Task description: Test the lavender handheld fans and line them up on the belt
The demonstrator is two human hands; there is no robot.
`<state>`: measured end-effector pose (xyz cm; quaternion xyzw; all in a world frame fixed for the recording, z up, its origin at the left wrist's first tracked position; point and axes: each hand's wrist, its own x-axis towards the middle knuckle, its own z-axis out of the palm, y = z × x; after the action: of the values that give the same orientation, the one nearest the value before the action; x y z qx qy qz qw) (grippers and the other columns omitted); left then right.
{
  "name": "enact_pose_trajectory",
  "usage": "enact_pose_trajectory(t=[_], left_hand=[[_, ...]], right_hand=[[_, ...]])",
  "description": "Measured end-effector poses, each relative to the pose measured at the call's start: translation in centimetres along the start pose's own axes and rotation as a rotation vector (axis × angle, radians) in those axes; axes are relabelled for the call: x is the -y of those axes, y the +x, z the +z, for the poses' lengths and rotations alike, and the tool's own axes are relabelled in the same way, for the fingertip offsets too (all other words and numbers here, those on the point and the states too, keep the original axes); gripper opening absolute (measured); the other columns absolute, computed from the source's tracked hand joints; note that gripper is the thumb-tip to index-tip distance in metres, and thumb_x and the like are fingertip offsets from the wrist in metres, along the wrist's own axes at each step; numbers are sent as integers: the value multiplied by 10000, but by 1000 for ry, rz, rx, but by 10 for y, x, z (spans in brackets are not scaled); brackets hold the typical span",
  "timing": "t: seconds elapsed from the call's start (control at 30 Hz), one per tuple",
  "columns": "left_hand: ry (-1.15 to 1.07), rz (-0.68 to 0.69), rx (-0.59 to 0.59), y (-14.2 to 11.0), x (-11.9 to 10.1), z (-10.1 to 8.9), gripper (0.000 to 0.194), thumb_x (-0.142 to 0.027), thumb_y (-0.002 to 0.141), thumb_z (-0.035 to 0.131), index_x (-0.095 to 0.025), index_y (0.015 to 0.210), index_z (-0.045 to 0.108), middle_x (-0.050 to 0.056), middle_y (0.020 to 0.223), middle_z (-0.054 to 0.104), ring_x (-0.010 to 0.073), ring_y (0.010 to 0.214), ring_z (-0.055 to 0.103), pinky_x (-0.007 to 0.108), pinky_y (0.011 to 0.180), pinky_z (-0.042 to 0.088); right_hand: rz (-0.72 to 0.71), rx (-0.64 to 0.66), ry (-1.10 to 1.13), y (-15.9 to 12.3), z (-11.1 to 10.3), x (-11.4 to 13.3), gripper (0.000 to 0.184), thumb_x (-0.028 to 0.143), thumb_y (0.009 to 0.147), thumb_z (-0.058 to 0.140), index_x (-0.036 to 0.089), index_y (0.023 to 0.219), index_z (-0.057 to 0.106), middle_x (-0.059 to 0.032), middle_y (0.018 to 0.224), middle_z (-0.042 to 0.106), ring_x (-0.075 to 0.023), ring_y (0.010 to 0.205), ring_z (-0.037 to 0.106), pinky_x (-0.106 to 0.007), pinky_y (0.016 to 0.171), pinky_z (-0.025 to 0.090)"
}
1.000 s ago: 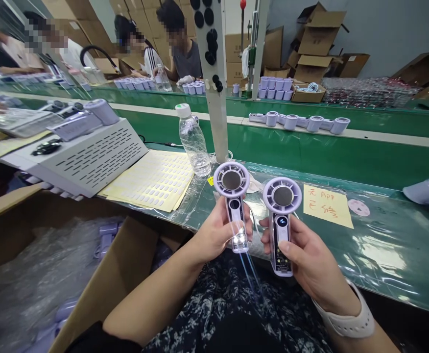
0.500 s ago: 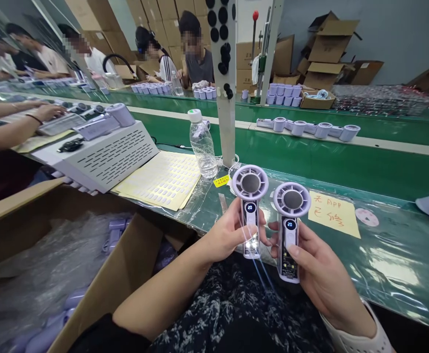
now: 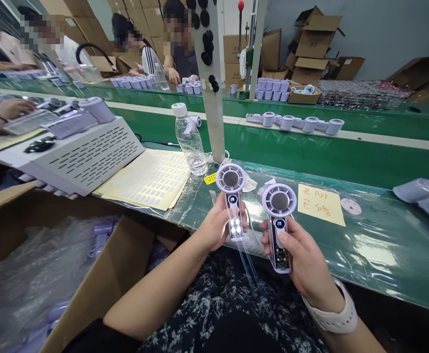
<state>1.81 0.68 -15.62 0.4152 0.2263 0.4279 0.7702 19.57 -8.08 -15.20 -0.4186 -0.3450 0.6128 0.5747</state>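
Note:
My left hand is wrapped round the handle of a lilac handheld fan, held upright. Its small display glows and bright white lights shine low on its handle. My right hand grips a second lilac handheld fan beside it, thumb on the handle below its lit display. Both fans stand side by side over the near edge of the green workbench, their round heads facing me.
A water bottle and yellow sticker sheets lie left of a white post. A yellow handwritten note lies right. A cardboard box with bagged fans sits lower left. More fans line the conveyor. Other people work behind and at left.
Both fans stay in my hands. The left fan's display came on, then its handle lights grew brighter. The right fan's display went from 5 to 20. My view swung slightly right, then back.

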Motion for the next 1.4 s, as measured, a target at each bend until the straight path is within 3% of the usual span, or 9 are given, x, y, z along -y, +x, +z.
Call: enact_pose_trajectory(t=[0.17, 0.53, 0.83, 0.97, 1.1, 1.2, 1.3, 1.4], left_hand=[[38, 28, 70, -2, -4, 1, 441, -376, 818, 758, -222, 1121, 478, -23, 894, 592, 126, 618, 613, 285, 550, 534], [77, 19, 45, -2, -14, 8, 381, -358, 842, 723, -235, 1123, 498, -3, 940, 590, 162, 698, 638, 343, 642, 556], [-32, -26, 33, -2, -18, 9, 381, -385, 831, 694, -198, 1127, 543, 21, 917, 671, 182, 714, 683, 326, 655, 589], [8, -30, 64, -2, -19, 5, 376, -352, 839, 700, -192, 1145, 551, 53, 1026, 699, 222, 798, 723, 351, 683, 610], [107, -30, 86, -1, -17, 2, 368, -363, 871, 684, -201, 1161, 527, 90, 1130, 708, 274, 854, 761, 333, 614, 603], [130, -36, 90, -2, -15, 4, 397, -350, 877, 705, -209, 1188, 503, 85, 1104, 736, 271, 856, 779, 334, 664, 610], [130, -75, 148, -6, -16, 8, 487, -359, 868, 759, -224, 1227, 460, 91, 1108, 758, 268, 871, 787, 373, 759, 622], [150, -97, 219, -13, -19, 14, 539, -394, 869, 781, -251, 1231, 408, 89, 1118, 766, 273, 911, 786, 377, 773, 618]], right_hand=[[-11, 53, -19, -2, -3, 3, 289, 458, 943, 704, 220, 1105, 739, -42, 864, 708, -143, 687, 629, -255, 658, 525], [32, -89, 45, 1, -3, 10, 378, 451, 861, 764, 216, 1154, 722, -63, 934, 706, -183, 752, 628, -292, 659, 544], [7, -37, 20, 2, 0, 17, 318, 461, 852, 763, 198, 1025, 726, -60, 825, 706, -187, 668, 624, -319, 614, 510], [-37, -63, 10, 4, -2, 14, 325, 463, 829, 784, 197, 996, 704, -41, 792, 689, -160, 612, 594, -291, 556, 485], [-67, -161, 79, 4, -6, 8, 410, 429, 815, 811, 224, 1111, 617, -46, 886, 729, -154, 606, 614, -276, 534, 502], [-52, -116, 165, 2, -10, 7, 394, 482, 876, 746, 236, 1140, 589, -57, 902, 749, -159, 582, 632, -286, 527, 521], [13, -77, 221, -3, -11, 10, 417, 585, 928, 651, 207, 1104, 664, -97, 966, 771, -208, 704, 706, -343, 647, 591], [-1, -148, 222, -9, -8, 15, 370, 549, 909, 708, 235, 1101, 739, -77, 1065, 791, -251, 915, 741, -384, 822, 617]])
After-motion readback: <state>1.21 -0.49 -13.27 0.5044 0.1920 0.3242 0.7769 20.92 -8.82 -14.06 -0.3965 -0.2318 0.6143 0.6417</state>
